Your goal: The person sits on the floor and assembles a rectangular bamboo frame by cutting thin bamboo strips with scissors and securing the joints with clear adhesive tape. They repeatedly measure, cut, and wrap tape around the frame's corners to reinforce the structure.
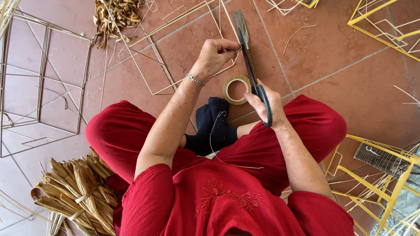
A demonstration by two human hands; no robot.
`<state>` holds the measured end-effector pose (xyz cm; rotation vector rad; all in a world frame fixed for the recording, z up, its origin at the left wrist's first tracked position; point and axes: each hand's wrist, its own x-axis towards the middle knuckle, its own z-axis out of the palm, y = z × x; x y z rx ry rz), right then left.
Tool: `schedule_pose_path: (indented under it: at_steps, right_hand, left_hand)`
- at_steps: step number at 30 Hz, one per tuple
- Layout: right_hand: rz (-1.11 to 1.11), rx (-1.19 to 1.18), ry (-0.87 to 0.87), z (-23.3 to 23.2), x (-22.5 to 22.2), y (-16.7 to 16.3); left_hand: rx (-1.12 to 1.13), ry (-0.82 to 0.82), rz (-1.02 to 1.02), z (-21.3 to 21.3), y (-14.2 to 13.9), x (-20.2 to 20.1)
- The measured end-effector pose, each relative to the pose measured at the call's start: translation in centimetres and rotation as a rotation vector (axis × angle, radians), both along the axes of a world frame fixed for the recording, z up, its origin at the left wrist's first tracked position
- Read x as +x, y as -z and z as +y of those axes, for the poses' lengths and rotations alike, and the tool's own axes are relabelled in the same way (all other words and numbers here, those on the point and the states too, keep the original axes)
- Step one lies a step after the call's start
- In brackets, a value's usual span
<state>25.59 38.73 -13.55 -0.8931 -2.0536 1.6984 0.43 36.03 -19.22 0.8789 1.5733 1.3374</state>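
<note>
Seen from above, the right hand (265,105) grips the black handles of long scissors (247,57) just beside the roll of tape (236,89) on the tiled floor (332,57), while the left hand (215,56), just beyond the roll, is closed around a thin strip of the stick frame (175,52).

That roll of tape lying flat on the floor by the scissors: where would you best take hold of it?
Grip the roll of tape across its ring wall, one finger in the open centre and the thumb on the outer edge, coming from above. It lies flat on the tiled floor, so the hole faces up. Its right side is crowded by the right hand holding the scissors.
</note>
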Motion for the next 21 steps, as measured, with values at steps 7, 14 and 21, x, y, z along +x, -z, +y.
schedule_pose_path:
  at_steps: [7, 14, 21]
  right_hand:
    - [0.09, -0.577, 0.061, 0.6, 0.5, -1.5]
    - [0.266, -0.837, 0.02, 1.4, 0.9, -1.2]
    - [0.076, -0.162, -0.022, 1.0, 1.1, 0.8]
  left_hand:
    - [-0.022, 0.017, 0.058, -0.2, -0.5, -0.1]
    - [-0.024, 0.02, 0.025, -0.4, -1.2, 0.0]
    - [-0.031, 0.007, 0.015, -0.4, -1.0, 0.2]
